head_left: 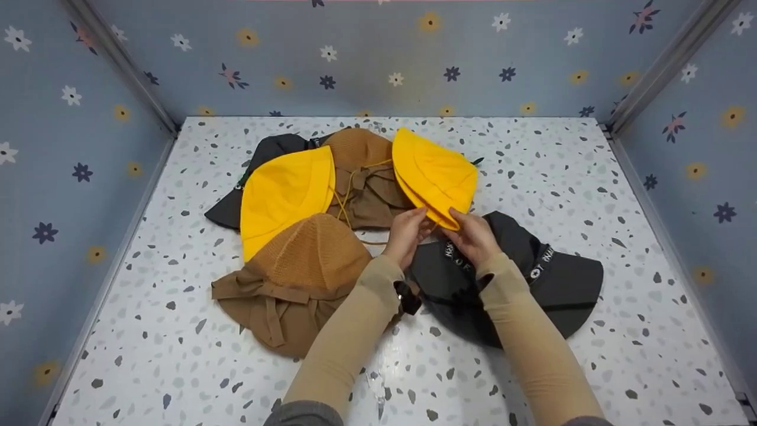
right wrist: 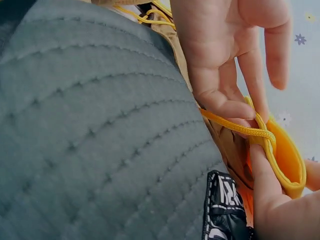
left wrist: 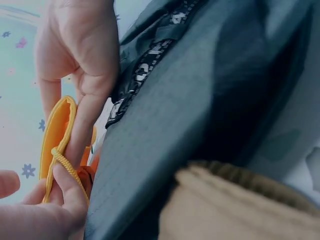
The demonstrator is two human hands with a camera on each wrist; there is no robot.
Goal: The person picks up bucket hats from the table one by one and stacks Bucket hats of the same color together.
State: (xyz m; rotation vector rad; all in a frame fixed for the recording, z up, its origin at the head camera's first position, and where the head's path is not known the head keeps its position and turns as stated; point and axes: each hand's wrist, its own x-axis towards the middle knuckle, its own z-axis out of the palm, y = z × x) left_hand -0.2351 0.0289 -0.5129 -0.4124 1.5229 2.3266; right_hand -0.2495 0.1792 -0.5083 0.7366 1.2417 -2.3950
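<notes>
Both hands hold the near end of a folded yellow hat [head_left: 437, 171] at the right of the pile. My left hand [head_left: 407, 236] pinches the left side of its brim, and my right hand [head_left: 473, 235] grips the right side. In the left wrist view, the brim edge [left wrist: 55, 135] and a thin yellow cord [left wrist: 67, 167] lie between the fingers. The right wrist view shows that cord [right wrist: 240, 128] crossing the folded brim. Below the hands lies a black hat [head_left: 568, 278] with a lettered band, partly hidden by the right forearm.
Left of the hands lie a second yellow hat [head_left: 284, 189] and a brown hat [head_left: 319, 254] with a bow. Another brown hat [head_left: 358, 148] and a black hat [head_left: 278, 148] are partly covered behind. Flowered panels [head_left: 378, 59] enclose the speckled table [head_left: 650, 355].
</notes>
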